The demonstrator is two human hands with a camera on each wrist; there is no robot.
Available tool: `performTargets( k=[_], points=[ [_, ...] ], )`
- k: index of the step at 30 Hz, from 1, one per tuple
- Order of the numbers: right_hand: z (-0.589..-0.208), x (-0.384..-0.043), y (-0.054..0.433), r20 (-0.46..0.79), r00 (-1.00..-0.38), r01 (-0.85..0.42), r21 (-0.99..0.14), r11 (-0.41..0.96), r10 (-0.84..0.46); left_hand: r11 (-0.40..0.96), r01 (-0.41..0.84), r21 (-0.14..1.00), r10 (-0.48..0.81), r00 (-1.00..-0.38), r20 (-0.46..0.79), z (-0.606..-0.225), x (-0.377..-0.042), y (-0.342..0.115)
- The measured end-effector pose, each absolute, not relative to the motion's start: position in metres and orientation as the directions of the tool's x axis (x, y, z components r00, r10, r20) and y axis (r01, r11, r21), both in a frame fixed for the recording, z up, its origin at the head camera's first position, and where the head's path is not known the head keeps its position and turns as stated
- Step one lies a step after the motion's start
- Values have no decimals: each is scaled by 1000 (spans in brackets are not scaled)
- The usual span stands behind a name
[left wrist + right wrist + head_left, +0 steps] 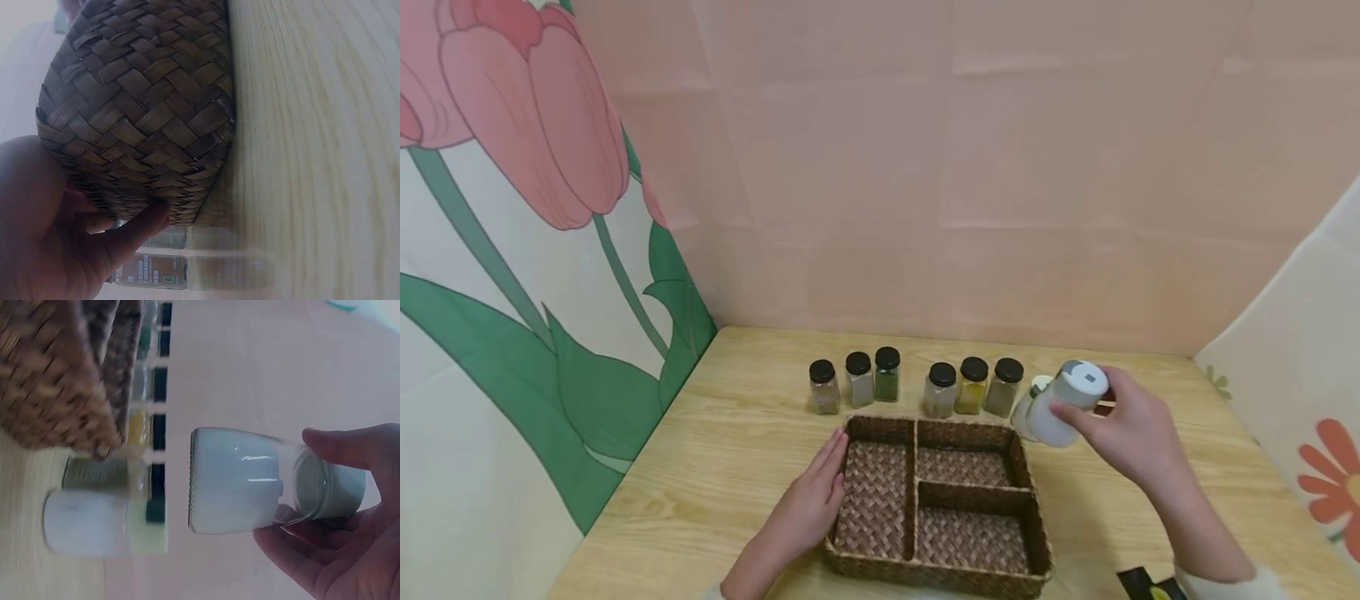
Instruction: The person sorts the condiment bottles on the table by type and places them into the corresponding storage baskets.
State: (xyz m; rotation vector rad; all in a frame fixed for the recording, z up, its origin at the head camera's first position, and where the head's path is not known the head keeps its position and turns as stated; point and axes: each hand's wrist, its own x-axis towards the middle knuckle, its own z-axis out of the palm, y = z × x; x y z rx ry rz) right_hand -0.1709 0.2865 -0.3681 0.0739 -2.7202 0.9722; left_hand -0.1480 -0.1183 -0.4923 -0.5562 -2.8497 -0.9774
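Observation:
My right hand grips a clear glass shaker jar of white powder by its upper part, held tilted above the table. In the head view its lid looks white and grey. A similar jar with a pale lid stands on the table behind it. The woven basket, split into three compartments, has bare compartment floors. Against its left side lies my left hand, fingers extended along the wall. In the left wrist view, the thumb touches the outer weave.
Behind the basket stand several black-capped spice jars, in a left group and a right group. One left jar's label reads ground cinnamon. A black and yellow item lies by my right forearm. Cloth backdrops border the table.

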Motion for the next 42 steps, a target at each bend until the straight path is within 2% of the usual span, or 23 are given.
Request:
performTargets(
  k=[9, 22, 42],
  points=[
    [-360, -168, 256, 240, -971, -172, -640, 749, -18, 734, 339, 589, 311, -938, 152, -495, -147, -118],
    [-351, -173, 218, 189, -979, -183, -655, 733, -76, 733, 357, 580, 306, -933, 188, -494, -147, -118],
    [-347, -181, 178, 229, -959, -277, -622, 732, -168, 714, 342, 611, 308, -937, 164, -492, -146, -117]
  ],
)
